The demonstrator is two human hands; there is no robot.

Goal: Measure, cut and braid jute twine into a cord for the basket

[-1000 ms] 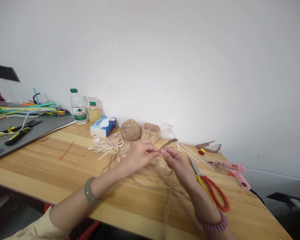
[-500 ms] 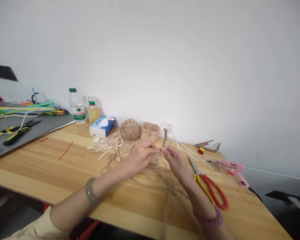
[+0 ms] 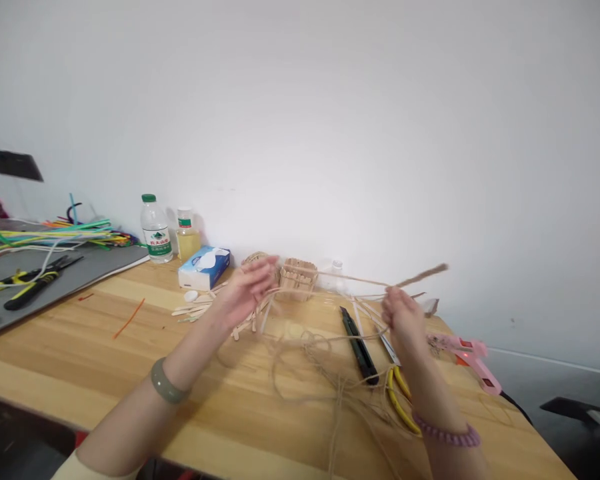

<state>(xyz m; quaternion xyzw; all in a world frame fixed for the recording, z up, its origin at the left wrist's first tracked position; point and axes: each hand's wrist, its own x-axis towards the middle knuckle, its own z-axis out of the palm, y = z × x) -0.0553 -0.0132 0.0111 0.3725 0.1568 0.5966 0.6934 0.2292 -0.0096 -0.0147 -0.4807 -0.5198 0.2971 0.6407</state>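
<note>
My right hand (image 3: 403,313) is closed around a jute twine braid (image 3: 425,273); its thick end sticks out to the upper right. A strand of jute twine (image 3: 350,277) stretches nearly straight from there across to my left hand (image 3: 245,290). The left fingers are blurred, with the strand meeting them near the tips. Below both hands, loose twine lengths (image 3: 340,393) trail in loops over the table. Behind the left hand the twine ball (image 3: 255,256) is mostly hidden. A small craft-stick basket (image 3: 300,277) stands behind the strand.
A black utility knife (image 3: 359,347) lies mid-table. Scissors with a yellow handle (image 3: 400,403) are partly under my right arm, beside a pink glue gun (image 3: 473,360). At the back left stand a tissue box (image 3: 204,267), a water bottle (image 3: 157,233) and loose craft sticks (image 3: 193,310). Pliers (image 3: 35,287) lie far left.
My hands have moved apart, right hand to the right and left hand to the left, with a twine strand now drawn out between them. The braid tilts rightward; the knife has come into sight.
</note>
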